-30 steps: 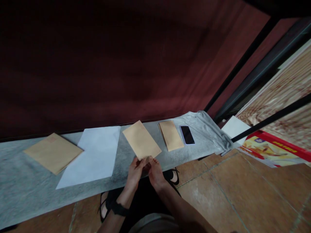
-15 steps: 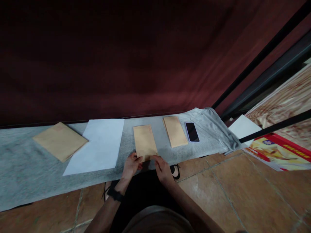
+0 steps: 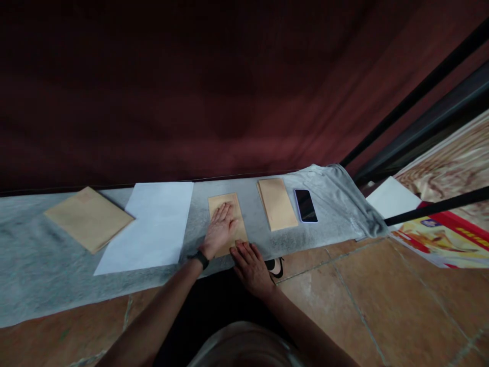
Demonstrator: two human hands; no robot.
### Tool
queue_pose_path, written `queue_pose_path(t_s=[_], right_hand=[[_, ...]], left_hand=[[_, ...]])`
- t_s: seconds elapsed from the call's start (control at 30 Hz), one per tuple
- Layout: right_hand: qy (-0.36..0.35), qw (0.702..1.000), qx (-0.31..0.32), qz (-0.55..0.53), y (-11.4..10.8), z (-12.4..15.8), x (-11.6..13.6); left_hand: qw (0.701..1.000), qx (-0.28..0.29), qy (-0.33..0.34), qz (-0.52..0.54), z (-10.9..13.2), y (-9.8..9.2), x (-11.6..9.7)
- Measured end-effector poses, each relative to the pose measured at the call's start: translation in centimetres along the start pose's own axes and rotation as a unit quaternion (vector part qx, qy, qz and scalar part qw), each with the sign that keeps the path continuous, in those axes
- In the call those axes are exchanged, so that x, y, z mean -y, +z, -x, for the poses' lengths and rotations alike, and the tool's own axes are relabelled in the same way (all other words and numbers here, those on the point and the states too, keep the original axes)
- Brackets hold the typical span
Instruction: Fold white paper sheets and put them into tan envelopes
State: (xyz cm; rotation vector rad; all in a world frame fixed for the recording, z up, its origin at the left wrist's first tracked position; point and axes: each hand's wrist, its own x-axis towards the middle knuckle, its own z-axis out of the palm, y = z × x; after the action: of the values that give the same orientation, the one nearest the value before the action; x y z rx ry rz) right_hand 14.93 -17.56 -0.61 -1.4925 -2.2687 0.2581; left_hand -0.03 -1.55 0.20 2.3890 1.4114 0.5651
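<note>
Covering half the envelope (image 3: 214,200), left hand (image 3: 220,229) lies flat; right hand (image 3: 251,266) spread alongside.

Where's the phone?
In the head view, the phone lies right of centre on the grey cloth, just right of the right-hand envelope, near the cloth's right end.

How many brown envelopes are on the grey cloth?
3. The large envelope lies far left; the middle envelope is under the left hand; the right envelope is beside the phone. Others may be stacked beneath.
</note>
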Motion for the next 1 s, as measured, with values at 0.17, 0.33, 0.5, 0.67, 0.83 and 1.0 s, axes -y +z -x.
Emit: queue_pose_path(t_s=[0.17, 0.33, 0.5, 0.67, 0.83, 1.0], right_hand=[[0.002, 1.0, 0.001, -0.006, 0.4, 0.0, -0.2], [0.005, 1.0, 0.012, -0.011, 0.6, 0.1, -0.3], [0.006, 1.0, 0.017, -0.024, 0.0, 0.0, -0.3], [-0.003, 0.998, 0.016, -0.063, -0.5, -0.2, -0.5], [-0.013, 0.995, -0.004, -0.095, -0.4, 0.1, -0.9], [-0.014, 0.992, -0.028, -0.124, -0.3, 0.3, -1.0]], left_hand=[[0.997, 0.032, 0.041, -0.065, -4.2, 1.0, 1.8], [0.992, 0.058, 0.092, -0.063, -5.2, 1.1, 2.2], [0.989, 0.077, 0.12, -0.046, -3.9, 1.2, 2.2], [0.986, 0.089, 0.135, -0.027, -2.0, 1.3, 2.1], [0.986, 0.1, 0.137, -0.002, -0.3, 1.1, 1.3], [0.985, 0.115, 0.13, 0.015, 1.2, 0.8, 0.3]])
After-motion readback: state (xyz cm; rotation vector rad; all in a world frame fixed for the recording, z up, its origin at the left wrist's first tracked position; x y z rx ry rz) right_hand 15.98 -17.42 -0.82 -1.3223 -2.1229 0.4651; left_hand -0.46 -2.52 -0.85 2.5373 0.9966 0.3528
